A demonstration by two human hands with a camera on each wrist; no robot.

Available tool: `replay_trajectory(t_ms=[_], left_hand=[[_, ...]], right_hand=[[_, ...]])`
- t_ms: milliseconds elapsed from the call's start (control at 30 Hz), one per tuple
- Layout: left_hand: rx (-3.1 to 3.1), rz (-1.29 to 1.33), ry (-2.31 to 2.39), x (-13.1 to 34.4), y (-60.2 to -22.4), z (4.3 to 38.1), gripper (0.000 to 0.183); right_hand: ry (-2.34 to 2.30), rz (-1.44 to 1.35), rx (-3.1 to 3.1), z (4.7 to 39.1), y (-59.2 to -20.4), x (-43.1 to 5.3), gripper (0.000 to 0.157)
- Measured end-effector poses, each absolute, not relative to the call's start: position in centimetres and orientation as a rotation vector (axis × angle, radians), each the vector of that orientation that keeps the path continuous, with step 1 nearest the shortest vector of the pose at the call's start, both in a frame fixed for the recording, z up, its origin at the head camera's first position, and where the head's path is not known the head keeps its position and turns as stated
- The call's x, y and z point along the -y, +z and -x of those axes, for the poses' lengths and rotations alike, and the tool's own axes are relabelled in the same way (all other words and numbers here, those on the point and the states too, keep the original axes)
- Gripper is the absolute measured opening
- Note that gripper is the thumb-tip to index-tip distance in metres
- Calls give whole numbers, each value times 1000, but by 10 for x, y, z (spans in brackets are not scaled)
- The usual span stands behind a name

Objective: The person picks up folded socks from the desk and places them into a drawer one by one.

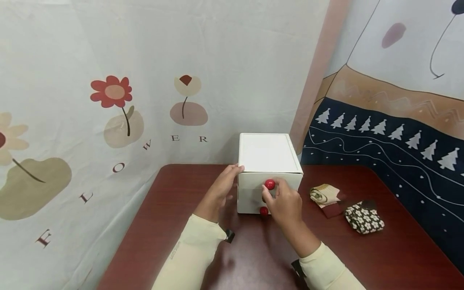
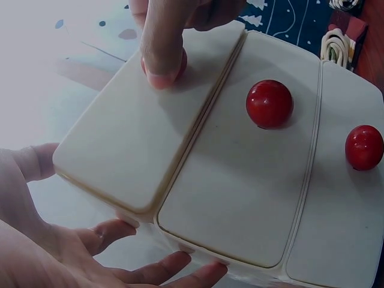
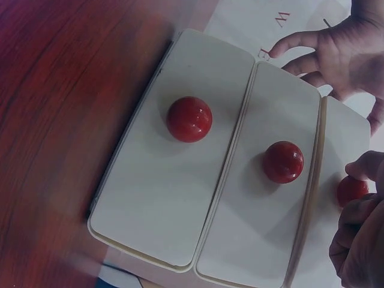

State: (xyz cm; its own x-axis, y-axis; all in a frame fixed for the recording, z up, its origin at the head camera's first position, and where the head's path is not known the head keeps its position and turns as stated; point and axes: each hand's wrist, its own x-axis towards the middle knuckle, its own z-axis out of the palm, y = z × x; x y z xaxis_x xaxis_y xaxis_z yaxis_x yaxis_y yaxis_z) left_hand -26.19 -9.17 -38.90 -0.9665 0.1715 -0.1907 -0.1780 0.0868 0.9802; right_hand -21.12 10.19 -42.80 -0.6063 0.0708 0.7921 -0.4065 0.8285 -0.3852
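A white box of three stacked drawers (image 1: 250,193) stands on the table, a round red knob on each front. My right hand (image 1: 287,203) pinches the top knob (image 3: 351,191) between thumb and fingers. That top drawer (image 2: 126,132) stands slightly forward of the middle one. The middle knob (image 3: 283,162) and bottom knob (image 3: 189,119) are free; in the head view the right hand hides the middle one. My left hand (image 1: 222,187) rests along the box's left side, fingers extended against the wall and thumb at the upper front corner.
Right of the box lie a rolled cream-and-dark-red cloth (image 1: 324,195) and a folded black cloth with white flowers (image 1: 364,219). The red-brown table (image 1: 174,201) backs onto a printed curtain (image 1: 224,60), close behind the box.
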Motion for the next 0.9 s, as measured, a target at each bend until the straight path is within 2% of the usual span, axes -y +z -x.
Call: replay_trajectory(t_ms=[467,900], left_hand=[[-2096,-8,1965,92,-389,257,66],[-2190,-32,1909,91,-390,261,70]], right_hand=[[720,-208,2162,215,-426,-102,32],[667,-154,2197,211,-441,-106,46]])
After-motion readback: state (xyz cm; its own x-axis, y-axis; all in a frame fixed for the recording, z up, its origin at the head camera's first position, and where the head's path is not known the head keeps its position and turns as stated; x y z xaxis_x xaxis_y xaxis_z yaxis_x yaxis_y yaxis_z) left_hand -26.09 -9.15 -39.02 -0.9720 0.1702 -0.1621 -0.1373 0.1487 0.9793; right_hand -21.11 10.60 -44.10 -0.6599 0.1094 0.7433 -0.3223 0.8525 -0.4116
